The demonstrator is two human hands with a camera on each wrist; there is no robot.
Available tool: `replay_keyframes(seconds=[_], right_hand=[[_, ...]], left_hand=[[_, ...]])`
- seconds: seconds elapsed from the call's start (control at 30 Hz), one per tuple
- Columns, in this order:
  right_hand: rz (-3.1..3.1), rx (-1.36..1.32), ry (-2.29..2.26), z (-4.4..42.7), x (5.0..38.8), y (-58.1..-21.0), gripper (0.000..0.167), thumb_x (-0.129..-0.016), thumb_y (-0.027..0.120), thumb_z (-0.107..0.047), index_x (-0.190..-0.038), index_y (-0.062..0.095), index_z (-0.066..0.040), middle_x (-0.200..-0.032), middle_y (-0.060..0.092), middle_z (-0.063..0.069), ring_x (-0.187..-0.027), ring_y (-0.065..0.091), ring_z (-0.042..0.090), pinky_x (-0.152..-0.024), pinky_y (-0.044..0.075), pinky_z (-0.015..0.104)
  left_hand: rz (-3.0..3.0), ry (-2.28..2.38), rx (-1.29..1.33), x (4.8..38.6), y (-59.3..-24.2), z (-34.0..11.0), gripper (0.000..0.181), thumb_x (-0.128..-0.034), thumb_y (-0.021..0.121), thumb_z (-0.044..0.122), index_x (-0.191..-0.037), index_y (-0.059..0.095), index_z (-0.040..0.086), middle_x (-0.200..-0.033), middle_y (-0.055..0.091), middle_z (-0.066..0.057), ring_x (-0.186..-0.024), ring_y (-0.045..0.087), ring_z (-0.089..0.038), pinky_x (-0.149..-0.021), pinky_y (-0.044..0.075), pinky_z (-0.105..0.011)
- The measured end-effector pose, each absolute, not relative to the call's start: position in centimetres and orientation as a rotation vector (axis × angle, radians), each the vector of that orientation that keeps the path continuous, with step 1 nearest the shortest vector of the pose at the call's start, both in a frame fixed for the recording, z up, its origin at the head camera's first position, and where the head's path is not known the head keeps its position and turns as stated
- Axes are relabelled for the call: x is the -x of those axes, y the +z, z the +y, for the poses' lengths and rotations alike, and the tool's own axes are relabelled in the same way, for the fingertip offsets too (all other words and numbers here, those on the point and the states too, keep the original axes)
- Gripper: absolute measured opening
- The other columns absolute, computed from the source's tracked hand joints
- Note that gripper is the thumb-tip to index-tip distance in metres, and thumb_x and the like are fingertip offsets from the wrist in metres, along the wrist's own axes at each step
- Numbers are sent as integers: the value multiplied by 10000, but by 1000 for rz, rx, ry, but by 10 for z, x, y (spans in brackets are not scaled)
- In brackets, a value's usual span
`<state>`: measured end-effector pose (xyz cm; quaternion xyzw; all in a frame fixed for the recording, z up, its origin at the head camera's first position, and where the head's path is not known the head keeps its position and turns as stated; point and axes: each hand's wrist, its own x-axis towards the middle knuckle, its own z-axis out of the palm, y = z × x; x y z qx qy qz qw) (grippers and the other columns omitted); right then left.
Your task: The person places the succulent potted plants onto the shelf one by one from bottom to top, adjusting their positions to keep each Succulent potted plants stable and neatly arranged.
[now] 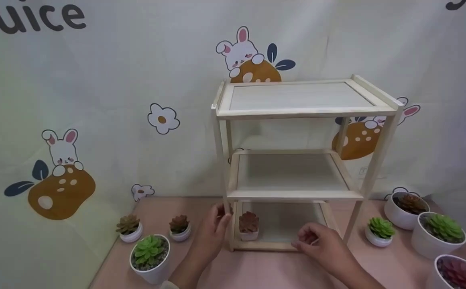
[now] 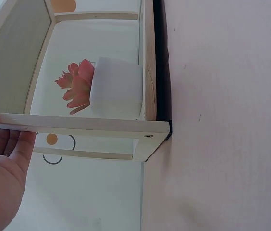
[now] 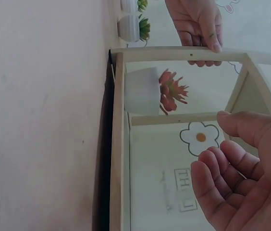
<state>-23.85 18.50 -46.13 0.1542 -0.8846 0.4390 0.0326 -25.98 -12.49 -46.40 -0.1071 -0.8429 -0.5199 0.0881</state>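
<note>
A three-tier wooden shelf (image 1: 297, 194) stands on the pink table. My left hand (image 1: 212, 233) grips its front left post, thumb in front and fingers curled behind; the left wrist view shows the same hand (image 2: 6, 178) on the post (image 2: 82, 123). On the bottom tier, at the left, sits a reddish succulent (image 1: 249, 225) in a white pot (image 3: 142, 91). My right hand (image 1: 325, 245) is by the front edge of the bottom tier, fingers loosely bent, and in the right wrist view this hand (image 3: 246, 168) holds nothing.
Left of the shelf stand two small potted succulents (image 1: 128, 228) (image 1: 180, 228) and a larger green one (image 1: 150, 257). At the right are a small green one (image 1: 380, 230) and several larger white pots (image 1: 437, 237). A printed cloth (image 1: 116, 80) hangs behind.
</note>
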Motion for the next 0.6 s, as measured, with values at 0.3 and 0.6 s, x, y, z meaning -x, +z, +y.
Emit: replay_keyframes(seconds=[0.3,0.6], right_hand=[[-2766,-270,1359,213,224,-458,211,-896,829,-258,-960,675,-127,-890,704,-22,-829,645,39,-726,562,213],[-2787,45,1259,243,215,-455,206,-912,818,-209,-1022,691,-90,-938,708,-7,-840,640,74,-726,555,192]], left_hand=[[-2494,-1556,361,261,-467,-127,533,-1104,477,400,-1479,464,21,-1404,600,-173,-1345,576,-292,-1153,488,-431],[-2486,-1558,351,261,-467,-127,420,-1117,491,242,-1476,463,26,-1396,599,-169,-1340,574,-295,-1148,495,-451]])
